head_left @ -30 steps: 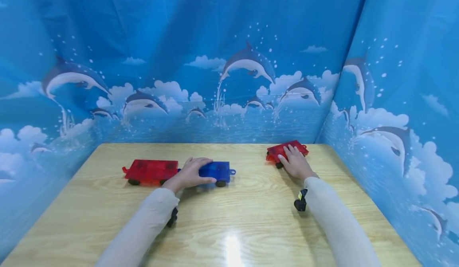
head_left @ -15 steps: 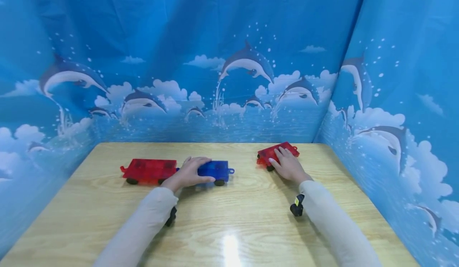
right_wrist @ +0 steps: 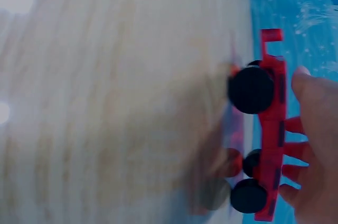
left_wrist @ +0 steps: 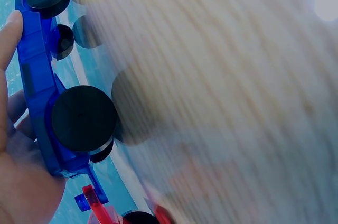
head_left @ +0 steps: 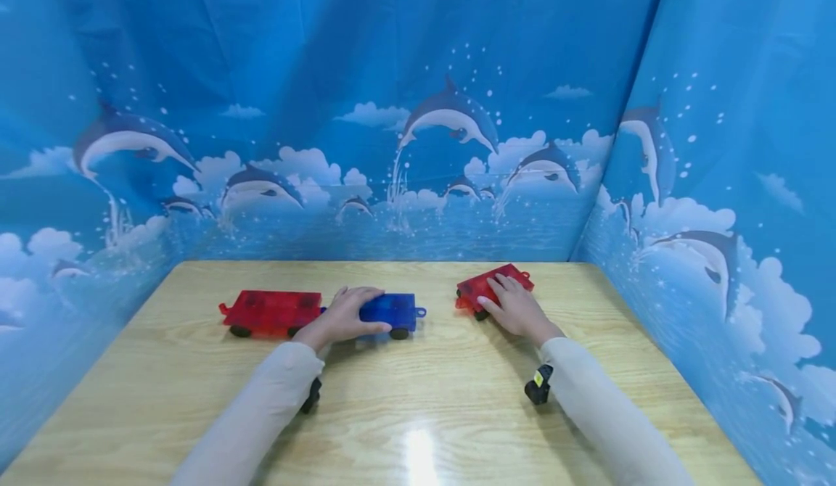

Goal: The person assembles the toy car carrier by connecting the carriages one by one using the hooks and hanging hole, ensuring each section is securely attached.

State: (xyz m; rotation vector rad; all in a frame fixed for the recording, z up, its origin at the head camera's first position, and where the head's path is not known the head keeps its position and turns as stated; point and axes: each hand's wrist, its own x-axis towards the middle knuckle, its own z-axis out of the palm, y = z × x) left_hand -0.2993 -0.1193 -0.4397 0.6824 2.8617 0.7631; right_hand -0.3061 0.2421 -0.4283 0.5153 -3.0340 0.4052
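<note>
My left hand (head_left: 342, 319) grips a translucent blue toy train car (head_left: 401, 312), its thumb along the near side. In the left wrist view, black wheels line the underside of the blue car (left_wrist: 36, 81), and its coupling meets a red hook (left_wrist: 94, 200). That hook belongs to the longer red toy train car (head_left: 271, 310) on the left, partly behind my wrist. My right hand (head_left: 516, 308) holds a second red train car (head_left: 478, 288), standing at an angle, thumb at its near side. A hook tops this red car (right_wrist: 272, 139) in the right wrist view.
The cars are toward the back of a wooden table (head_left: 418, 392). Behind and to the right hangs a blue dolphin-print curtain (head_left: 366, 203). Between the blue car's ring (head_left: 421, 312) and the right red car lies a short stretch of tabletop.
My right hand has drawn its red car leftward and slightly nearer, closing the distance to the blue car. My left hand, the blue car and the left red car stay in place.
</note>
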